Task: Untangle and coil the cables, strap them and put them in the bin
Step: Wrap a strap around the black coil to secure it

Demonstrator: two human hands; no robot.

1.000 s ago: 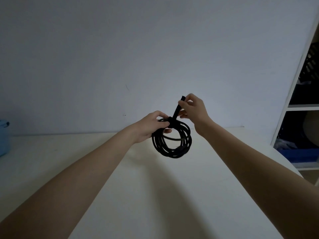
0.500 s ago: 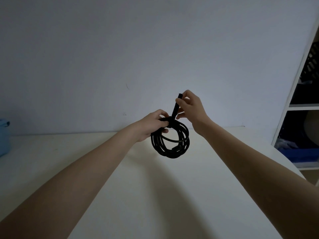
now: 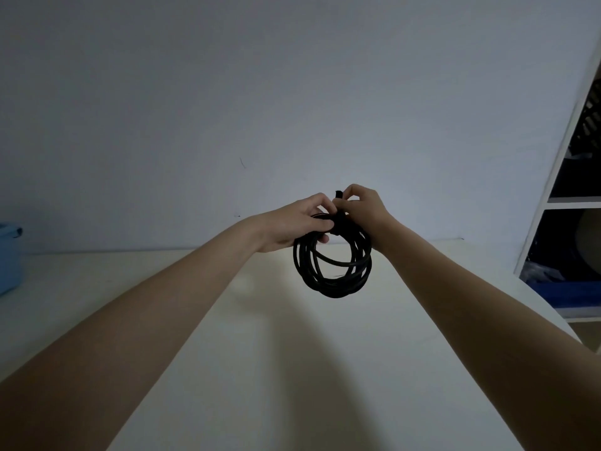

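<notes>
A black cable coil (image 3: 331, 271) hangs in the air above the white table (image 3: 292, 369), held out in front of me. My left hand (image 3: 292, 222) grips the top of the coil, thumb over the wrapped strands. A black strap (image 3: 340, 219) goes round the coil's top, and its free end sticks up a little. My right hand (image 3: 364, 206) pinches that strap end right beside my left fingers. The light blue bin (image 3: 8, 255) shows only as a corner at the far left edge.
A white shelf unit (image 3: 566, 196) stands at the right, with dark items and a blue box on its lower shelves. A plain wall runs behind the table's far edge.
My right hand has brought the strap end down from its raised position toward the coil's top. Both hands now sit close together. The coil has stayed about where it was.
</notes>
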